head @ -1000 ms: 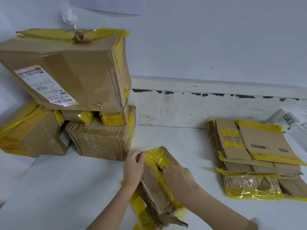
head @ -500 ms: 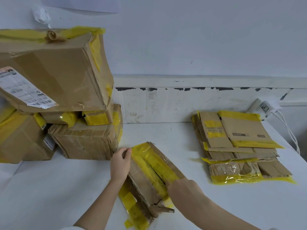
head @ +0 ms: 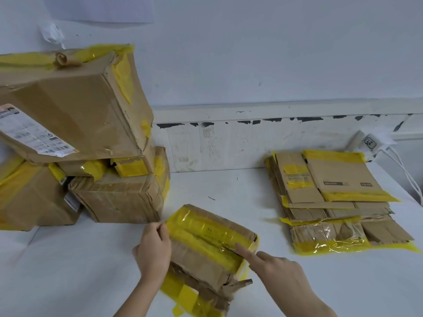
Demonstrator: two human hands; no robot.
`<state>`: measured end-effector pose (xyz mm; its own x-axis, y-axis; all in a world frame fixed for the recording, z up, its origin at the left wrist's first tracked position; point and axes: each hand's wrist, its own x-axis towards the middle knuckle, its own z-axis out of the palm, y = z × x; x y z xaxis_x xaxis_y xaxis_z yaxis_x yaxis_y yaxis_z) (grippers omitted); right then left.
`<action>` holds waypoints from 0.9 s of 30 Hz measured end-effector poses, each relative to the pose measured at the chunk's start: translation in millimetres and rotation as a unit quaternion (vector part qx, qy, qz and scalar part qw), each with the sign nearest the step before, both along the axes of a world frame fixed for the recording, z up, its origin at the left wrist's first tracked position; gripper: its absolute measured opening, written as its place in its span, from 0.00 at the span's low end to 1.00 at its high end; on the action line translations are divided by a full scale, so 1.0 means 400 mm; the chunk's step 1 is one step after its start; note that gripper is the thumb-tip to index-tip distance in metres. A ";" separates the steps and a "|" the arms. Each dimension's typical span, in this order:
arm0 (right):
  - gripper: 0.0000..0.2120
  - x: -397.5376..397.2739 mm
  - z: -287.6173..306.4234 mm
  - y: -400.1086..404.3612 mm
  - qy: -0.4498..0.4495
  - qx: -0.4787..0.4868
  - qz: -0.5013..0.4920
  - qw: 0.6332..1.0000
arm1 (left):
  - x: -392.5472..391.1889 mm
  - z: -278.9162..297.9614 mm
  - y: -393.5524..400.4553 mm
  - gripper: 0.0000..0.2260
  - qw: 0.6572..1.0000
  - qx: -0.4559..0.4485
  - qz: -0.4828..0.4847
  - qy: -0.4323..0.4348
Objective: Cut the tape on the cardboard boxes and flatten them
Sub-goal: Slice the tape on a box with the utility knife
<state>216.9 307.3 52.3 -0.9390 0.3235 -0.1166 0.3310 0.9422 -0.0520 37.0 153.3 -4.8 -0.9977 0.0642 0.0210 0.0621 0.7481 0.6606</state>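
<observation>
Crumpled brown box (head: 206,250) with yellow tape (head: 201,234), at 6 o'clock; flattened boxes (head: 338,202) stacked at 3 o'clock.

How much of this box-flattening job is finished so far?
Done: a stack of flattened boxes lies at the right. In hand: a small taped box, its left end gripped by the left hand while the right hand puts its forefinger to the yellow tape. Left: the pile of sealed boxes on the left.

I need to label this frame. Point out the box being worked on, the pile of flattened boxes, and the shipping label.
box being worked on (head: 201,255): head view, on its brown side face.
pile of flattened boxes (head: 338,175): head view, on the top sheet's bare cardboard.
shipping label (head: 29,133): head view, on the white sticker's middle.
</observation>
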 end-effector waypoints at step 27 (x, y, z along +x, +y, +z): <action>0.16 -0.143 -0.053 0.157 0.058 -0.185 -0.144 0.970 | 0.007 -0.003 0.135 0.21 0.917 -0.273 -0.282 0.075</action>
<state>159.5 369.9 31.2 -0.8302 0.5298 -0.1734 0.5486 0.7213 -0.4227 39.9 207.4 -5.8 -0.7909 0.6109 -0.0344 0.6004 0.7857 0.1493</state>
